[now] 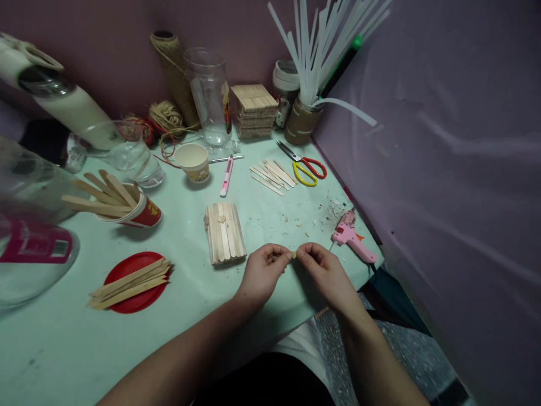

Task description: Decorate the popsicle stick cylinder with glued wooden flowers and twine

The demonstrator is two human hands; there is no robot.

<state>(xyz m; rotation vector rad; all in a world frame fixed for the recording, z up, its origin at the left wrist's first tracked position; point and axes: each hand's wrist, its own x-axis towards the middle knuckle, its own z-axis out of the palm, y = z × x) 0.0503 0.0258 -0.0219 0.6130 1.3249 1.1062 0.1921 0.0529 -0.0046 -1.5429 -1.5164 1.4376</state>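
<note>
My left hand [266, 269] and my right hand [323, 268] meet near the table's front edge, fingertips pinched. Between them is a small piece of wooden stick [294, 255], mostly covered by the fingers; both hands grip it. Just left of my left hand lies a panel of craft sticks [225, 234] set side by side, with a small wooden piece on its upper part. A pink glue gun [353, 237] rests to the right of my right hand. Small wood scraps [298, 224] are scattered beyond my hands.
Loose craft sticks [274, 176], scissors [304, 166] and a pink cutter [227, 176] lie farther back. Left are a paper cup of sticks [146, 214] and a red plate [137, 305] bearing sticks. Jars, twine and a stick stack [254, 107] line the back wall.
</note>
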